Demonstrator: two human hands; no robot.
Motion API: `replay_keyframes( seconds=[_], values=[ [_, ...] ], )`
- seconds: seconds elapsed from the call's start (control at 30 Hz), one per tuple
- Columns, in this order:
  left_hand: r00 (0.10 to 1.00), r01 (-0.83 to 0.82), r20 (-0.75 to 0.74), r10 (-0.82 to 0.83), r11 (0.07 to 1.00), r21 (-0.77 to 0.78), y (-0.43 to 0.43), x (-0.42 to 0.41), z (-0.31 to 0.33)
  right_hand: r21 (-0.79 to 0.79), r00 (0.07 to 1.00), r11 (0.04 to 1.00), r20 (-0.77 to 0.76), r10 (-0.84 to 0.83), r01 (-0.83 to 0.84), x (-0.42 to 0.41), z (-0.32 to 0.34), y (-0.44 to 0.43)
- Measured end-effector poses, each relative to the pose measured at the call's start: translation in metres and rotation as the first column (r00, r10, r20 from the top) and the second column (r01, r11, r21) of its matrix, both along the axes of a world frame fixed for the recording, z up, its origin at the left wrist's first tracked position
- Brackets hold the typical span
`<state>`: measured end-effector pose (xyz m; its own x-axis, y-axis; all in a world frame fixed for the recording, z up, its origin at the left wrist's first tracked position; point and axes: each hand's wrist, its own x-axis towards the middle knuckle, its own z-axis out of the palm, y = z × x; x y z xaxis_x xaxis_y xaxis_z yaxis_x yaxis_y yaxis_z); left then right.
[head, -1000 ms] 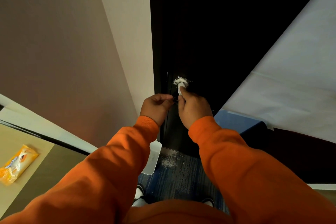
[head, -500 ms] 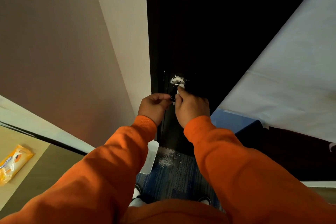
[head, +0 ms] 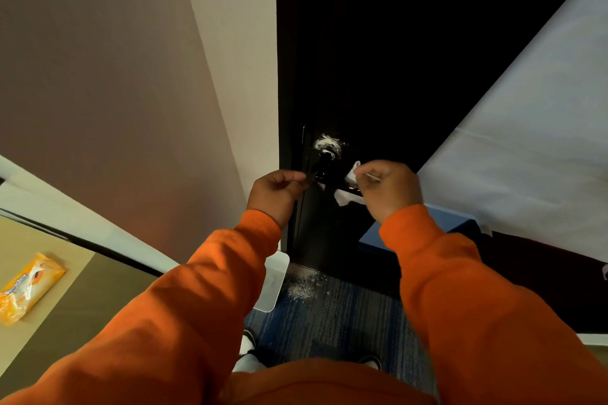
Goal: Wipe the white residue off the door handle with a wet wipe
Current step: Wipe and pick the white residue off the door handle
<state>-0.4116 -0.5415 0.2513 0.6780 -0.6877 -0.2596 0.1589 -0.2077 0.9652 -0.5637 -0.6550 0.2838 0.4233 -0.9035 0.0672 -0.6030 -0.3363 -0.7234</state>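
Dark door, right hand pinching wet wipe on door handle

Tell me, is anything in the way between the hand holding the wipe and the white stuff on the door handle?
Nothing visible blocks it. The right hand holds the wet wipe just right of and below the white residue on the door handle, with only dark door between. The left hand stays off to the left.

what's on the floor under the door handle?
White powder lies scattered on the blue carpet at the door's foot, beside a white bin. The sleeves cover the floor nearer the person.
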Motion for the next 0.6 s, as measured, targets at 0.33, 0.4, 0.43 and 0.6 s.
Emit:
replay_keyframes(
  seconds=[0.33,0.4,0.43,0.6],
  values=[
    [1.000,0.015,0.018,-0.015,1.000,-0.004,-0.006,-0.007,0.001,-0.066,0.993,0.997,0.103,0.052,-0.045,0.025,0.013,0.010],
    [1.000,0.012,0.015,-0.012,1.000,-0.002,-0.009,-0.008,0.003,-0.080,0.995,0.995,0.070,0.067,-0.062,0.040,0.010,0.015],
    [1.000,0.011,0.016,-0.011,1.000,-0.001,-0.009,-0.009,0.003,-0.093,0.994,0.992,0.064,0.090,-0.084,0.045,0.010,0.018],
    [1.000,0.003,0.010,-0.003,1.000,-0.029,-0.008,-0.007,0.000,-0.286,0.965,0.925,-0.001,0.261,-0.250,0.036,-0.007,0.040]
  ],
)
